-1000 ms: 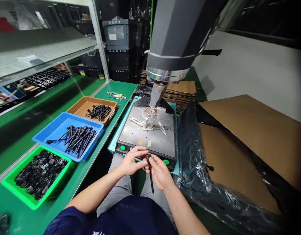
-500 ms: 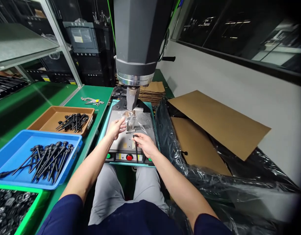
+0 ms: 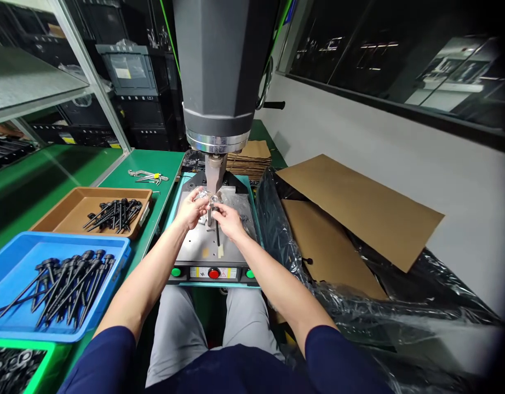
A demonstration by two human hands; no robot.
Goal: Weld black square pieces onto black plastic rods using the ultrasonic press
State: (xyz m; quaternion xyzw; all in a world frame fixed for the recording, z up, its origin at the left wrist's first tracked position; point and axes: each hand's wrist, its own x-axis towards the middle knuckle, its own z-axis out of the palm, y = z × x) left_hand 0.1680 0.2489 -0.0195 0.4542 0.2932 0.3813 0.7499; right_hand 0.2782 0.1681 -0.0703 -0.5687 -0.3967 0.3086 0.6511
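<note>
My right hand [image 3: 229,221] pinches a black rod-shaped part [image 3: 218,234] by its thicker top end. The rod hangs down in front of a small metal fixture [image 3: 210,220]. On the fixture's left side, my left hand [image 3: 190,210] has its fingers curled in on crinkled clear plastic film [image 3: 203,193]; its fingertips are partly hidden. Directly above both hands is the metal horn [image 3: 215,174] of a large grey press head [image 3: 219,65]. The hands are close together and cover part of the fixture.
On the left stand a blue tray [image 3: 125,257] and a brown tray [image 3: 51,210] of black rod parts, plus a green bin [image 3: 51,361] of small black pieces. Red [image 3: 213,273] and green buttons line the machine's front. Cardboard sheets [image 3: 359,208] and black plastic lie right.
My right hand has moved up and away from me with the rod part, toward the fixture. My left hand has closed in beside it. The camera view has shifted slightly.
</note>
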